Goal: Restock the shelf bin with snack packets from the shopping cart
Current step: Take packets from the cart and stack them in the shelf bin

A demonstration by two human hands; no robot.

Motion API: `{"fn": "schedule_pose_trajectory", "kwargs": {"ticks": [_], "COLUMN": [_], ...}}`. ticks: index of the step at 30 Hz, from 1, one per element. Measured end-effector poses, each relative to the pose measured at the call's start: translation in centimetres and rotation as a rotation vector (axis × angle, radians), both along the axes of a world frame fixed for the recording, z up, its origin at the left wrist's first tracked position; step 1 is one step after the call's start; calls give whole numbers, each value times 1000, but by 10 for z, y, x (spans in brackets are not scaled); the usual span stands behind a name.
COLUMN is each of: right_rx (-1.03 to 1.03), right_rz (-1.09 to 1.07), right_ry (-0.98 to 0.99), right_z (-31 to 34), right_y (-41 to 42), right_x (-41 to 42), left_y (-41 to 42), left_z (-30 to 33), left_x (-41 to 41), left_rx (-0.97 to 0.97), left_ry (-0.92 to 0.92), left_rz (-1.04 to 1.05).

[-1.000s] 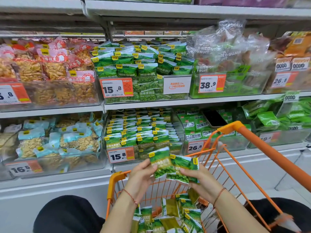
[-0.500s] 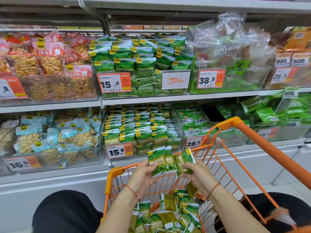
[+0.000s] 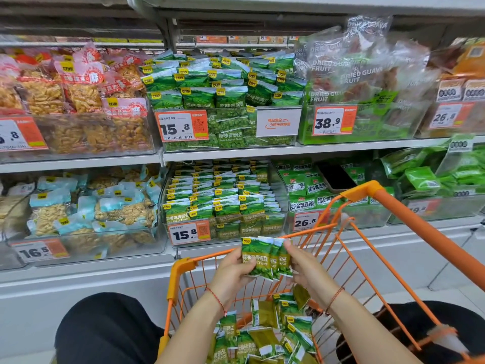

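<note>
Filling the lower shelf, a clear bin (image 3: pixel 282 185) holds rows of green packets above a 15.8 tag. Before it stands the orange cart (image 3: pixel 409 219) with loose packets (image 3: pixel 265 334) inside. Above the cart, left hand (image 3: pixel 231 271) and right hand (image 3: pixel 307 269) clamp their fingers on a stack of packets (image 3: pixel 265 258) between them.
</note>
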State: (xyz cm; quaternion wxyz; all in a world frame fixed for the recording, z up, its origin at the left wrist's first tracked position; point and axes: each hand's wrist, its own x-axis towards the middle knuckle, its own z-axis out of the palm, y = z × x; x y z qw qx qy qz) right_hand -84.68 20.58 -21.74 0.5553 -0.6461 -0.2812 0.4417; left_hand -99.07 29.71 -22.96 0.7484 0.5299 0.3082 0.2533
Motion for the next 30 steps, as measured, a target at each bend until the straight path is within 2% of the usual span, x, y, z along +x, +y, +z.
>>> {"fn": "schedule_pose_trajectory", "kwargs": {"ticks": [6,16,18,20,23,25,27,30], "right_rx": [21,43,48,55,26,-36,-35,-14], "right_rz": [195,101,105,144,206,337,417,375], "right_ry": [-237,-272,-257,-222,-243,-256,-251,-230], "right_z": [-2,-1,2,10,27,45,67,81], "right_y": [-5,-5,-6,-6,-1,4,8,31], "right_x": [-13,-13,-13,-8,2,10,12,25], "left_y": [-6,-13,-9,-3,13,32,45,65], "left_z": [-2,3,3,11,34,50,67,79], "left_x": [4,7,4,2,-1,0,4,18], "left_rx": [26,92,92,171,455,468,427,482], "left_ry": [40,81,44,16,167,263,247,241], "left_rz": [-18,-54,-2,1,-223,-377,-456,-448]}}
